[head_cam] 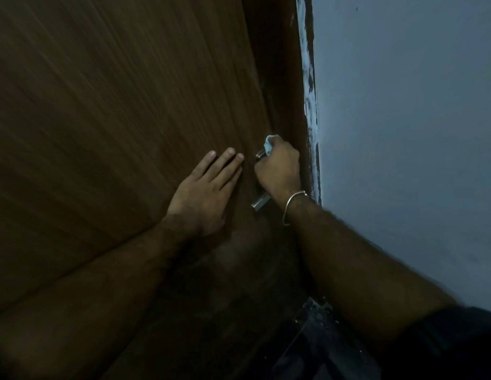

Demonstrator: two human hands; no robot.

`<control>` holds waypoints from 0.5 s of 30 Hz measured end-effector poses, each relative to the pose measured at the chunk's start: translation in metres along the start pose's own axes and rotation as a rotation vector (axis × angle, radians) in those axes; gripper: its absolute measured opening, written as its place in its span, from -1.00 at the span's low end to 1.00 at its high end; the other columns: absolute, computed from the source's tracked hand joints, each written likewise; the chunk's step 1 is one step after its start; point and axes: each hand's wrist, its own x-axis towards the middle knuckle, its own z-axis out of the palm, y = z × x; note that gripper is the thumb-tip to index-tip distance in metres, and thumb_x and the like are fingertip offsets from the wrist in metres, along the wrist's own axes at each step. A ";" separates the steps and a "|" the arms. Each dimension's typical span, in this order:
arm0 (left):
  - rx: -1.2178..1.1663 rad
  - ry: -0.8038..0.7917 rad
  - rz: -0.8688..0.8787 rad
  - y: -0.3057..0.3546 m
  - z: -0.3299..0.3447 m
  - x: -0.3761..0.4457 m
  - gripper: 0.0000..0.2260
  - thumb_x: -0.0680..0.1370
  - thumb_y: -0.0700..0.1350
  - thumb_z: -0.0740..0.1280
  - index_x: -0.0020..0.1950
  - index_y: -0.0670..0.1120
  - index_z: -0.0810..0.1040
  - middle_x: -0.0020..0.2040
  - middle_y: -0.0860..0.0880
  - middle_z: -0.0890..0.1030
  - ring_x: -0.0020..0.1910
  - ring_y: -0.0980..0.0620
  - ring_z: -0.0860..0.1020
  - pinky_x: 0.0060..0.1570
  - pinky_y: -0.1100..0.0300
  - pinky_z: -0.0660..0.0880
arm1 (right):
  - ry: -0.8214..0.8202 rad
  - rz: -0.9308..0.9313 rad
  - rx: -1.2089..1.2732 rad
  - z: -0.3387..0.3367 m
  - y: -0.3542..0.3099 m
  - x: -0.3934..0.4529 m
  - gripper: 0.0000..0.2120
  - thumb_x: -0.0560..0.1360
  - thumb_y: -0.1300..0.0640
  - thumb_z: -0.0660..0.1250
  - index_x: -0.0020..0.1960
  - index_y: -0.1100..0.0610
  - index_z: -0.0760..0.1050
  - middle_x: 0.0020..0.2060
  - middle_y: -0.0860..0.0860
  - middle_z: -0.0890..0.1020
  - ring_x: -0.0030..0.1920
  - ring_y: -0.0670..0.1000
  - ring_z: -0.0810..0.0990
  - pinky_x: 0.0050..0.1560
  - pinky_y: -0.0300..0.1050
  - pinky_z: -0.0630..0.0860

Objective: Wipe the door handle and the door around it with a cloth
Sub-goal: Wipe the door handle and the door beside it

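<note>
The right hand (278,167), just right of the frame's centre, is clenched around a pale cloth (269,142) and the metal door handle (260,202) together. A crumpled tuft of the cloth sticks out above the knuckles, and bare metal shows at two places: a short bit at the hand's upper left and the handle's lower end below the wrist. A thin metal bangle (292,205) circles that wrist.

The left hand (204,193) lies flat on the door (115,119) just left of the handle, fingers straight and together, pointing toward the upper right, grasping nothing.

The door is dark brown wood with a fine streaked grain, filling the left and centre of the frame. Along its right edge runs a frame strip (310,86) smeared with whitish paint. Beyond it, the right side of the frame is a plain grey-blue wall (403,119). A dark sleeve (458,338) shows at lower right. The light is dim.
</note>
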 end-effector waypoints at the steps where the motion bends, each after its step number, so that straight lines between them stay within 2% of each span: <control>1: 0.000 -0.002 -0.001 0.000 0.000 0.000 -0.21 0.49 0.25 0.07 0.58 -0.13 -0.13 0.56 -0.13 -0.27 0.55 -0.13 -0.28 0.42 -0.09 -0.43 | -0.016 0.038 0.010 -0.001 0.000 0.001 -0.59 0.47 0.26 0.39 0.30 0.23 0.46 0.18 0.15 0.59 0.18 0.12 0.59 0.16 -0.09 0.55; 3: -0.008 -0.007 0.001 0.001 0.000 0.000 -0.19 0.49 0.26 0.08 0.57 -0.13 -0.14 0.53 -0.12 -0.31 0.55 -0.13 -0.29 0.42 -0.09 -0.42 | -0.043 0.091 0.016 -0.002 0.000 0.004 -0.61 0.47 0.23 0.41 0.28 0.23 0.47 0.16 0.15 0.60 0.17 0.13 0.60 0.16 -0.05 0.58; 8: -0.019 -0.012 0.013 0.000 -0.002 0.000 -0.22 0.53 0.25 0.08 0.58 -0.13 -0.15 0.58 -0.14 -0.28 0.53 -0.13 -0.33 0.41 -0.09 -0.43 | -0.114 0.204 0.016 -0.006 0.013 0.002 -0.65 0.48 0.26 0.40 0.26 0.19 0.49 0.16 0.13 0.61 0.16 0.12 0.60 0.11 -0.09 0.54; 10: -0.019 -0.020 0.014 0.000 -0.004 0.001 -0.22 0.53 0.25 0.07 0.59 -0.13 -0.16 0.57 -0.14 -0.29 0.53 -0.14 -0.34 0.40 -0.09 -0.44 | -0.057 0.191 -0.001 -0.006 0.017 0.000 -0.69 0.50 0.26 0.38 0.24 0.19 0.53 0.13 0.14 0.63 0.14 0.13 0.62 0.13 -0.05 0.56; 13: -0.012 0.003 0.008 0.000 -0.003 0.000 -0.21 0.51 0.24 0.06 0.58 -0.14 -0.15 0.58 -0.14 -0.25 0.54 -0.13 -0.31 0.41 -0.08 -0.43 | 0.120 -0.021 0.019 -0.001 0.011 -0.001 -0.74 0.54 0.28 0.29 0.22 0.21 0.57 0.12 0.12 0.66 0.14 0.08 0.62 0.19 -0.11 0.53; 15: 0.000 0.009 0.012 0.000 -0.003 -0.001 -0.21 0.50 0.23 0.06 0.58 -0.14 -0.14 0.58 -0.13 -0.24 0.54 -0.13 -0.30 0.41 -0.08 -0.44 | 0.138 -0.235 -0.061 0.005 0.010 -0.004 -0.74 0.53 0.34 0.26 0.18 0.23 0.59 0.12 0.13 0.65 0.15 0.09 0.59 0.23 -0.12 0.50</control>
